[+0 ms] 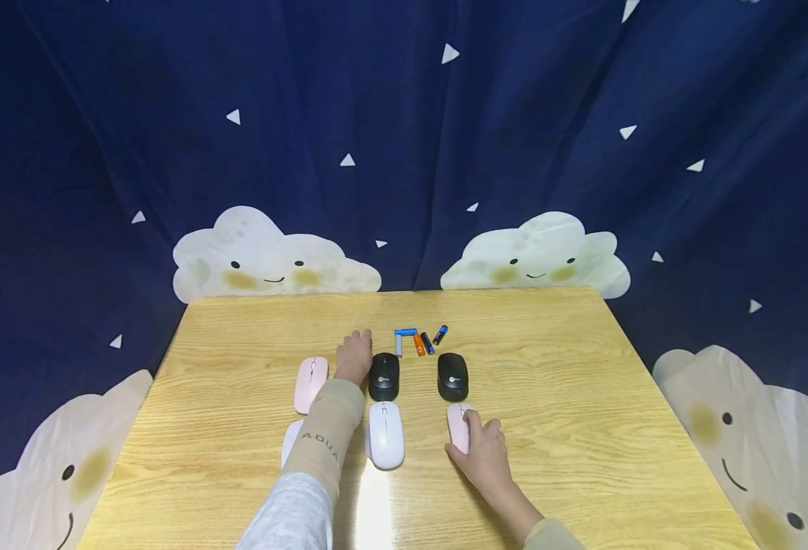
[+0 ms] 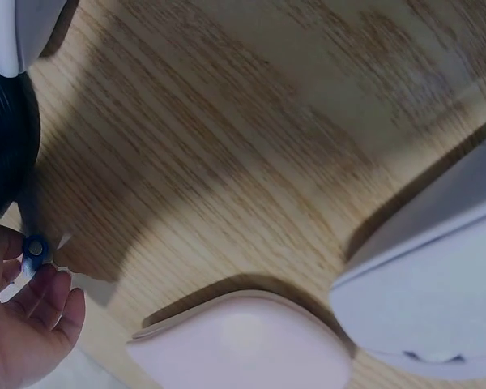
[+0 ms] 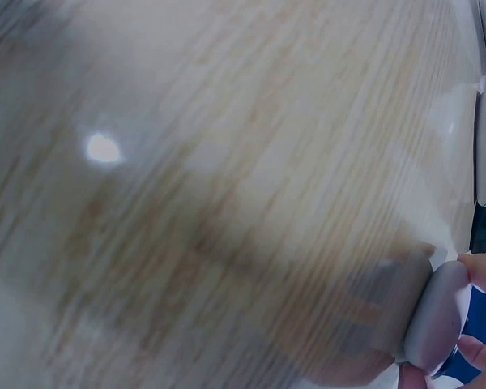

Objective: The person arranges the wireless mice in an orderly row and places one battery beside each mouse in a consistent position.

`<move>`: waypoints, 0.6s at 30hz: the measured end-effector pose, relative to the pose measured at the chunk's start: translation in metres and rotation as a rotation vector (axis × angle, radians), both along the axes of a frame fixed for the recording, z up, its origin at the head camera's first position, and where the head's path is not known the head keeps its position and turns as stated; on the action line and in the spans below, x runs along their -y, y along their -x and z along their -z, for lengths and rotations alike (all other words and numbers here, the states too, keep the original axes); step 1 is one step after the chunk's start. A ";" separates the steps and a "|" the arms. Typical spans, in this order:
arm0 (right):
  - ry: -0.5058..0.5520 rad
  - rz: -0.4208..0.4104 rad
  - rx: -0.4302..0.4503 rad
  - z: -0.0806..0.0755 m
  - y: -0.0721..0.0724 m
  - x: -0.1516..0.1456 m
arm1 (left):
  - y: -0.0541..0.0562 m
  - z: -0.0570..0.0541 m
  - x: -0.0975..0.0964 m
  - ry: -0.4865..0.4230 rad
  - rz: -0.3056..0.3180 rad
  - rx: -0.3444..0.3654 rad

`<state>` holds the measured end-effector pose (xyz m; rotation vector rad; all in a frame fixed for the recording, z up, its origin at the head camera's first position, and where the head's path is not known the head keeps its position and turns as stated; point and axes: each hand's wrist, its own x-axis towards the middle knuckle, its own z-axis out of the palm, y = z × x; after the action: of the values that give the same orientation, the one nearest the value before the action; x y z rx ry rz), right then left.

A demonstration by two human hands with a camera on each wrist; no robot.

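My left hand [image 1: 353,357] reaches over the table just left of a black mouse [image 1: 384,376]. In the left wrist view its thumb and fingers pinch a small blue battery [image 2: 36,248], whose round metal end faces the camera. My right hand [image 1: 488,458] grips a pink mouse [image 1: 458,428] by its sides, thumb on one side and fingers on the other. In the right wrist view that mouse [image 3: 439,320] shows edge-on between the fingertips. Directly beyond it stands a second black mouse [image 1: 453,376].
A white mouse [image 1: 386,435] lies between my arms. Left of my left arm are another pink mouse [image 1: 311,384] and a white mouse [image 1: 291,441], partly covered by the sleeve. Several loose batteries [image 1: 418,344] lie farther back on the wooden table [image 1: 548,336], before a dark blue curtain [image 1: 404,191].
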<state>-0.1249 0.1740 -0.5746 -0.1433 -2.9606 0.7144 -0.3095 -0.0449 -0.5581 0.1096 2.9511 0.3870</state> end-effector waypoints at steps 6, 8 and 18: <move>0.003 -0.005 -0.010 0.000 0.000 0.000 | 0.000 0.002 0.001 0.006 0.000 0.003; 0.003 -0.006 -0.006 -0.001 0.000 0.001 | -0.001 0.003 0.001 -0.005 -0.006 0.004; 0.000 -0.009 -0.005 0.000 0.001 0.000 | -0.001 0.005 0.005 -0.058 -0.033 0.007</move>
<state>-0.1256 0.1742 -0.5749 -0.1279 -2.9581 0.7148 -0.3080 -0.0502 -0.5630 0.0668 2.9389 0.4773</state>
